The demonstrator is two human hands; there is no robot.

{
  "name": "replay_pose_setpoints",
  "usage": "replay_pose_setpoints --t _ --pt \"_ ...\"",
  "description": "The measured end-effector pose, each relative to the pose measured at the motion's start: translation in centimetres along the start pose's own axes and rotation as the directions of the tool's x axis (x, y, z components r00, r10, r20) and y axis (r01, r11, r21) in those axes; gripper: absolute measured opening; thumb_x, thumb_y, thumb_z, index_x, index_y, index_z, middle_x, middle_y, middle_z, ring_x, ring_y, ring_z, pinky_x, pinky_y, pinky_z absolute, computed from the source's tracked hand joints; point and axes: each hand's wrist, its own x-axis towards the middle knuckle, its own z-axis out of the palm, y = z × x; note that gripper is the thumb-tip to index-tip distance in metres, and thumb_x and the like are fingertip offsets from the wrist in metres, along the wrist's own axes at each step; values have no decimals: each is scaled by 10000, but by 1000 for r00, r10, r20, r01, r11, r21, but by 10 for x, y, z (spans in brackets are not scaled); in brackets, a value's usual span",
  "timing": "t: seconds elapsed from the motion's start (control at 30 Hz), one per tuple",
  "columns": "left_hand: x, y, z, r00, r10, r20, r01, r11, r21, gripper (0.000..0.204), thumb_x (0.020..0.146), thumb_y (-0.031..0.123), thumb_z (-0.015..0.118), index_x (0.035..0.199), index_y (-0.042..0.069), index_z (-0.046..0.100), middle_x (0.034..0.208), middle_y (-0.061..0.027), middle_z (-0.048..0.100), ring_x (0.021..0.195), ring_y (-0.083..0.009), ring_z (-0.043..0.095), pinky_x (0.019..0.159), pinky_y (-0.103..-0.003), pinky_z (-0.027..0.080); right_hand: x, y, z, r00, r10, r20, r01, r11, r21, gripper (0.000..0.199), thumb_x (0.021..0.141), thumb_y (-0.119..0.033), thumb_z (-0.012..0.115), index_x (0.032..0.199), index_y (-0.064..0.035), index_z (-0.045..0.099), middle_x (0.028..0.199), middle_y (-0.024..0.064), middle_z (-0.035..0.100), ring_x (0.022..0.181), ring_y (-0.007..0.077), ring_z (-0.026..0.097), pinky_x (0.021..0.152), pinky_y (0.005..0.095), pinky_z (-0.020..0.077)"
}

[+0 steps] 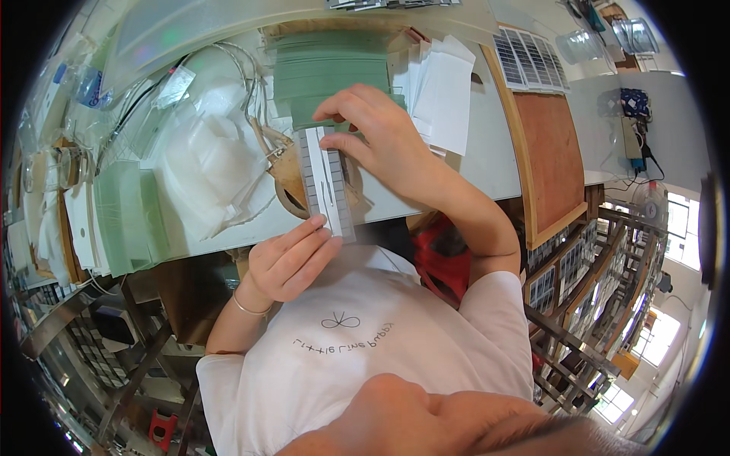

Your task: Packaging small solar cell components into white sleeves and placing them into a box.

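A long grey strip marked off in small segments (344, 209) stands nearly upright in front of me, with a narrow white strip (320, 171) lying along its face. At its lower end my left hand (293, 260) is closed, fingertips pinching the edge. My right hand (376, 137) arches over the upper end; its thumb touches the white strip while the curled index finger stays apart from the thumb. Beneath the strip a brown round object (287, 178) is partly covered. Just beyond the right fingers lies a stack of green glass sheets (327, 72).
White sheets (449, 87) lie right of the glass. Crumpled translucent film (205, 167) and more green panes (129, 216) are on the left. A wood-framed reddish board (544, 156) overhangs the table's right side. Metal racks (601, 281) stand beyond it; cables cross the back left.
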Motion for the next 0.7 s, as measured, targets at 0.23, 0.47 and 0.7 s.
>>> replay_pose_setpoints --t 0.23,0.47,0.7 --pt "-2 0 0 1000 -12 19 12 1000 24 294 734 24 821 1019 41 750 1011 -68 667 986 -248 715 718 -266 581 0 0 5 995 -66 -73 61 996 -66 237 802 -111 775 1005 -63 661 951 97 605 914 285 588 769 378 499" --pt "-6 0 1 1000 -3 6 3 1000 21 287 735 11 813 1014 36 752 1005 -66 659 985 -243 712 719 -266 580 1 3 7 992 -105 -72 99 991 -88 191 788 -128 786 950 -76 698 911 77 598 874 258 579 734 363 495" --pt "-8 -1 4 999 24 -35 -22 998 51 212 777 7 741 982 59 749 1014 -55 691 990 -214 719 685 -238 532 0 0 8 992 -99 -77 90 991 -103 188 799 -134 780 969 -94 712 907 73 596 851 249 584 717 359 501"
